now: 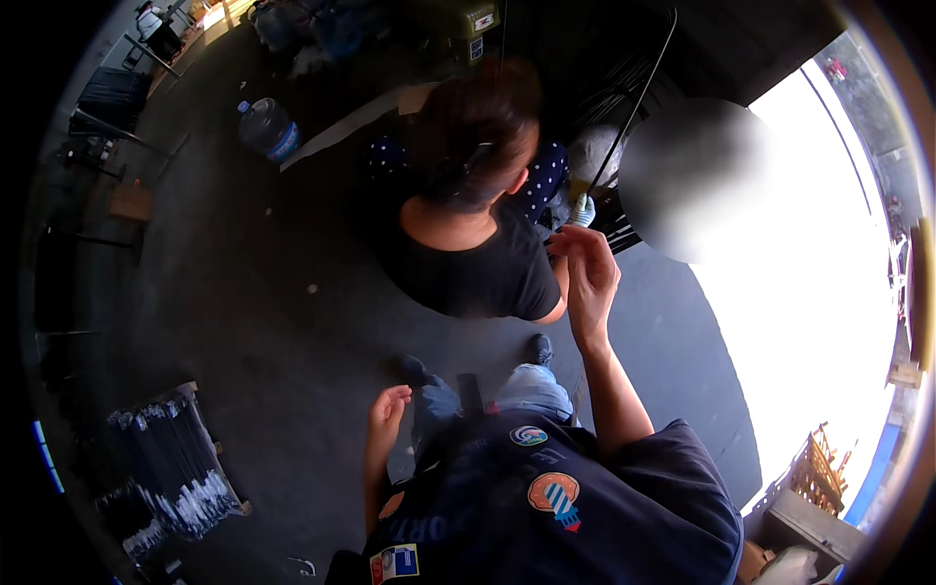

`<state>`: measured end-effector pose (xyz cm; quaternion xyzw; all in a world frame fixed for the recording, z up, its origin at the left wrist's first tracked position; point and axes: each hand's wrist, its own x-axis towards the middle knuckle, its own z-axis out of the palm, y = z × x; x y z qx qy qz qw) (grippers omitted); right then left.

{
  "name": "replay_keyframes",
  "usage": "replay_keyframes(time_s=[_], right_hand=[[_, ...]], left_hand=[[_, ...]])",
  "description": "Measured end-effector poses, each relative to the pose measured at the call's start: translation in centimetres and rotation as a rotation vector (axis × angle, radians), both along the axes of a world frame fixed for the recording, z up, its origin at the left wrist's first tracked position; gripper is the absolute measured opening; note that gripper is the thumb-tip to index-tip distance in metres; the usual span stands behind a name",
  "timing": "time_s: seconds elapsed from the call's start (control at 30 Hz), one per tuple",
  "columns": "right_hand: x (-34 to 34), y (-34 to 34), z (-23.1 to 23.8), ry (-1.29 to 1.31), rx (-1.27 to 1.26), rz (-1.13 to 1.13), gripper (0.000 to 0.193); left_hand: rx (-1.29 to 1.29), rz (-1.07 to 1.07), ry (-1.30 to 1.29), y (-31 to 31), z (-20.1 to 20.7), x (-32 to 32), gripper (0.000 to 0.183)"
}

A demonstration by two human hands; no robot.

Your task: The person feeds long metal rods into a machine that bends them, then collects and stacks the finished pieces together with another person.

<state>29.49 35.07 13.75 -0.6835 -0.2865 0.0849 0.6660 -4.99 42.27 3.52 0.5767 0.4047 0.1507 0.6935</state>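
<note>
My right hand [589,268] is raised just beside the shoulder of a seated person [473,263] in a black top. Its fingers are loosely bent, a gap shows between thumb and fingertips, and I make out nothing in it. Low at my left side hangs my left hand [390,405], fingers half curled and apart from any object. Beyond my right hand, the person's gloved hand [583,209] grips a long thin black rod [639,102] with a bent upper end.
Several dark rods [616,93] lie beyond the person, by a clear plastic bag [593,156]. A large blue water bottle [268,130] stands at the far left. Bundled dark rods with wrapped ends [175,458] occupy the near left. Bright sunlight [799,292] covers ground at right.
</note>
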Motion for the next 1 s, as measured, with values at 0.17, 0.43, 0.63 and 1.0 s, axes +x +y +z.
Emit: replay_keyframes(time_s=[0.17, 0.43, 0.63, 1.0], right_hand=[[-12.2, 6.6, -2.3, -0.026, -0.064, 0.134, 0.019], [-27.1, 18.4, -1.2, -0.017, -0.199, 0.741, 0.028], [-26.9, 27.5, -3.6, -0.216, -0.175, 0.699, 0.027], [-22.6, 51.8, -5.2, 0.012, -0.112, 0.552, 0.025]], left_hand=[[0.014, 0.102, 0.245, 5.6, 2.7, -11.4, 0.020], [0.281, 0.245, 0.307, 17.6, 6.4, -22.5, 0.020], [0.341, 0.069, 0.193, 28.6, 7.2, -17.9, 0.020], [0.485, -0.236, 0.196, 50.7, 5.7, -15.1, 0.019]])
